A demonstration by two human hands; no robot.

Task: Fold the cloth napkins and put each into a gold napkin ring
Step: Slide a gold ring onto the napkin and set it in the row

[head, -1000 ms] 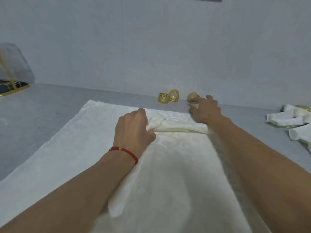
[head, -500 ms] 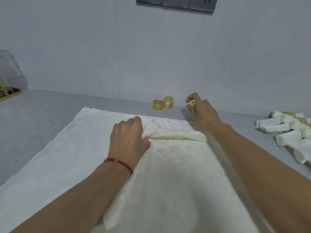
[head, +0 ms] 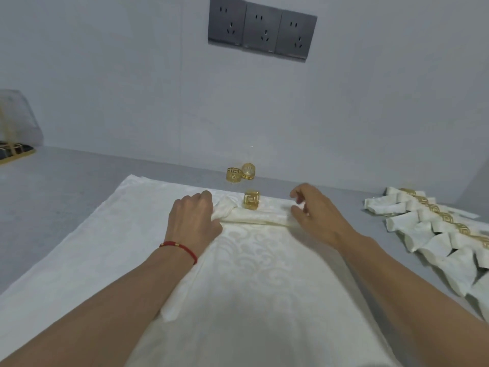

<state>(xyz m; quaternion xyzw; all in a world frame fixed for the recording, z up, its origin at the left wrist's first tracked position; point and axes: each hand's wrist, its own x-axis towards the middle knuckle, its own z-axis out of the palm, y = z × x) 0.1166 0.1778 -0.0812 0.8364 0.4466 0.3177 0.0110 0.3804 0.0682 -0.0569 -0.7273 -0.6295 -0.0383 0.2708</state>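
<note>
A folded, rolled cream napkin [head: 254,217] lies across a large white patterned cloth [head: 105,247] spread on the grey counter. My left hand [head: 194,221], with a red bracelet on the wrist, grips the roll's bunched left end. My right hand [head: 315,215] is at the roll's right end with fingers loosely curled and nothing between them. One gold napkin ring [head: 251,200] stands on the cloth just behind the roll, between my hands. Two more gold rings [head: 234,174] [head: 248,170] sit farther back near the wall.
A row of several rolled napkins in gold rings [head: 436,234] lies at the right on the counter. A wall with a grey socket panel [head: 262,29] closes the back. A dark tray with a gold edge [head: 16,152] sits at the far left.
My right hand took a gold ring from by the wall, brought it back and set it on the cloth behind the roll, then moved to the roll's right end. The left hand stayed.
</note>
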